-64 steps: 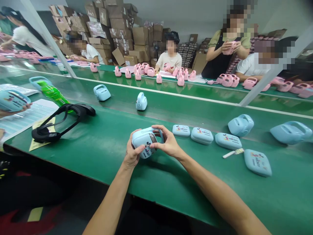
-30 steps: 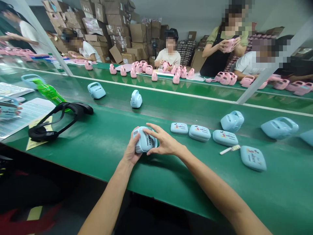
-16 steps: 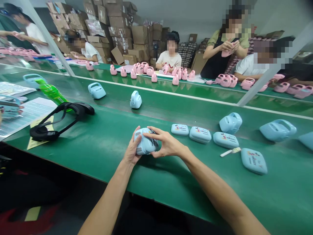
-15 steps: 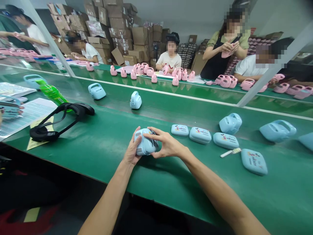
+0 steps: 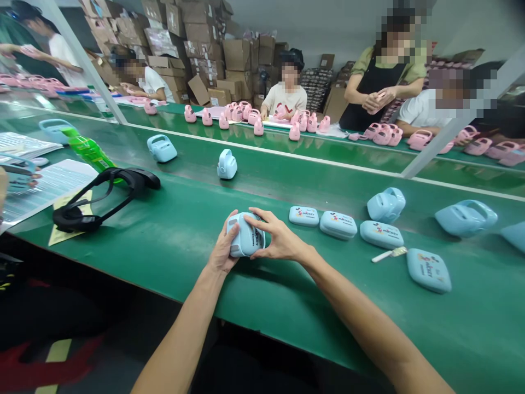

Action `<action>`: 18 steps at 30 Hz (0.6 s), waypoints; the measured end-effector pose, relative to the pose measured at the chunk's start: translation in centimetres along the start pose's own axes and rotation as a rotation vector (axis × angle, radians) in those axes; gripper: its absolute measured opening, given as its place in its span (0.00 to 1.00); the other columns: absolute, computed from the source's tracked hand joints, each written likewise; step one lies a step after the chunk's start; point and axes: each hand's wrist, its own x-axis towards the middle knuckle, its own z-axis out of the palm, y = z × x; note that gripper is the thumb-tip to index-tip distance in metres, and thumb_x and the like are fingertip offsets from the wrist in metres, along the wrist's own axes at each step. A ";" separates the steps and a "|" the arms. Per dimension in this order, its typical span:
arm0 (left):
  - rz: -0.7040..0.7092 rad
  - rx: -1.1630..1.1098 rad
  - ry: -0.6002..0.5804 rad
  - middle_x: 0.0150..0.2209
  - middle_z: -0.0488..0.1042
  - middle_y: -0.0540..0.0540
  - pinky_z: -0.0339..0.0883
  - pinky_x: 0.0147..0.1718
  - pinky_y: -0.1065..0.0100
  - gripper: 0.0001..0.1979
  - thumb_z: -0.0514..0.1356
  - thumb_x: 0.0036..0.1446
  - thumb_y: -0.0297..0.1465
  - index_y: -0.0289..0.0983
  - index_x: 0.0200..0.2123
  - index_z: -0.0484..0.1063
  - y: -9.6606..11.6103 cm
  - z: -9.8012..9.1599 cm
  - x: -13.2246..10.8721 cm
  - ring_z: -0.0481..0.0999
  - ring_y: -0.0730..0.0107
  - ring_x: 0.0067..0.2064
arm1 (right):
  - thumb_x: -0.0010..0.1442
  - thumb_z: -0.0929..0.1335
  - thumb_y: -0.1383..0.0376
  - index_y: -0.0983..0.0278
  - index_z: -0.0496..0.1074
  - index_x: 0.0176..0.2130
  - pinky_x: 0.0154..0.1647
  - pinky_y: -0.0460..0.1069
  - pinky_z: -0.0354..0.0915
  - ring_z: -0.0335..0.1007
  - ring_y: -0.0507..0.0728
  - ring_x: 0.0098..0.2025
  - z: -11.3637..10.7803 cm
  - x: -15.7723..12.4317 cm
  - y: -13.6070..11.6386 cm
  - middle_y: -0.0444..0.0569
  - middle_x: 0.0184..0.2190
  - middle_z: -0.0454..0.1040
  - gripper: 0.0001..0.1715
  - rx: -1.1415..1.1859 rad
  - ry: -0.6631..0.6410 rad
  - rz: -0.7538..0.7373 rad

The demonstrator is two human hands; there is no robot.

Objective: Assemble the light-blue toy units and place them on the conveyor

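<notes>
A light blue plastic case (image 5: 247,236) with dark printing on its side is between my two hands above the green table. My left hand (image 5: 222,246) wraps it from the left, thumb across a grey patch on its face. From the right, my right hand (image 5: 279,236) grips it, fingers over the top edge and thumb low on the printed side. To the right lie blue printed lids: one small lid (image 5: 304,215), a second lid (image 5: 338,225), a third lid (image 5: 381,234) and a larger, squarer lid (image 5: 429,270). A white-handled brush (image 5: 389,254) rests beside them.
Blue handled cases, such as one case (image 5: 227,164) and another case (image 5: 386,204), stand along the green table (image 5: 172,262). At left are a black head strap (image 5: 100,202), a green bottle (image 5: 88,148) and papers (image 5: 61,183). Co-workers sit across with pink cases (image 5: 241,112).
The case has turned slightly in my hands, and its printed side sits closer against the body. My right hand has shifted a little on it. Across the table, a standing person's hands have lowered.
</notes>
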 end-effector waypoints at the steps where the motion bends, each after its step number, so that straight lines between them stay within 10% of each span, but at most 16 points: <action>1: -0.002 0.000 0.001 0.49 0.78 0.47 0.75 0.40 0.66 0.35 0.75 0.47 0.41 0.47 0.59 0.69 0.0 0.0 0.0 0.80 0.64 0.42 | 0.45 0.82 0.51 0.50 0.58 0.70 0.68 0.70 0.55 0.54 0.71 0.70 -0.1 0.0 0.0 0.59 0.70 0.57 0.60 -0.002 -0.005 0.000; 18: 0.115 0.164 0.010 0.43 0.78 0.48 0.73 0.41 0.67 0.42 0.80 0.32 0.32 0.43 0.54 0.70 0.8 0.4 -0.9 0.78 0.61 0.43 | 0.44 0.82 0.54 0.54 0.53 0.72 0.68 0.70 0.57 0.57 0.72 0.68 -0.2 0.2 -0.8 0.61 0.67 0.61 0.66 -0.046 -0.016 -0.032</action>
